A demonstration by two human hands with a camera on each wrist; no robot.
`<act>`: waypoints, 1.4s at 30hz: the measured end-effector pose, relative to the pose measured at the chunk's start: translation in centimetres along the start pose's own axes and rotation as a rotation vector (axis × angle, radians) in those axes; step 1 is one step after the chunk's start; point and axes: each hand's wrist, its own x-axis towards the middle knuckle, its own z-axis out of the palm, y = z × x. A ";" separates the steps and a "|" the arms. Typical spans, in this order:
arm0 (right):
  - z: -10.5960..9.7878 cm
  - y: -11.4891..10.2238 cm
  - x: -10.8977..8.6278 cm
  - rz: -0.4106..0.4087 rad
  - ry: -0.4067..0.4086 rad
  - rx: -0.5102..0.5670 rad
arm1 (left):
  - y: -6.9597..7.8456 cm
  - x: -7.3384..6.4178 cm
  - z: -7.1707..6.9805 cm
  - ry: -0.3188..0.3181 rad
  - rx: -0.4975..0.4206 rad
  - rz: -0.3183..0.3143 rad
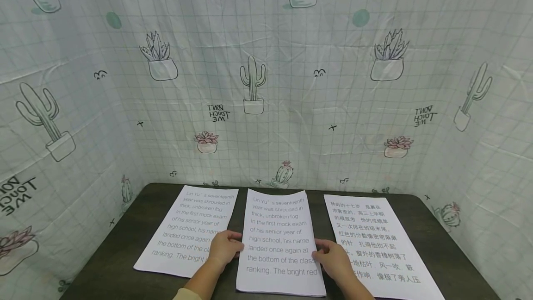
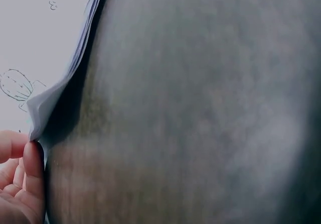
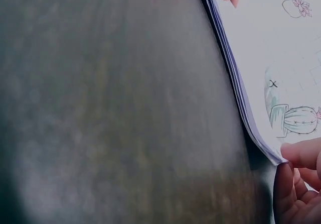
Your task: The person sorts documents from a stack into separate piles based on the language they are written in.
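Three stacks of printed paper lie side by side on a dark table. My left hand [image 1: 225, 248] grips the left edge of the middle paper stack [image 1: 278, 228], and my right hand [image 1: 334, 260] grips its right edge. Large English print faces up on it, and its upper end curves slightly. In the left wrist view the thumb and a finger pinch the stack's bent edge [image 2: 47, 103], which lifts off the dark surface. The right wrist view shows the same kind of pinch at the other edge [image 3: 246, 103], where several sheets lie together.
At the left is another English-printed stack [image 1: 191, 226], partly behind my left hand. A stack with Chinese print [image 1: 374, 235] lies at the right, overlapped by my right hand. Behind the dark table [image 1: 112, 253] hangs a cactus-patterned cloth [image 1: 283, 82], which also closes both sides.
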 end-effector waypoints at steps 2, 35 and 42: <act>0.0 0.0 0.0 0.005 0.000 0.011 | 0.0 0.0 0.1 0.009 0.009 -0.007; 0.3 0.1 -0.4 0.009 -0.009 0.049 | -0.6 0.1 0.2 -0.042 -0.139 -0.009; 0.2 0.4 -0.2 0.027 -0.005 0.109 | -1.2 0.4 -0.4 -0.203 -0.292 -0.020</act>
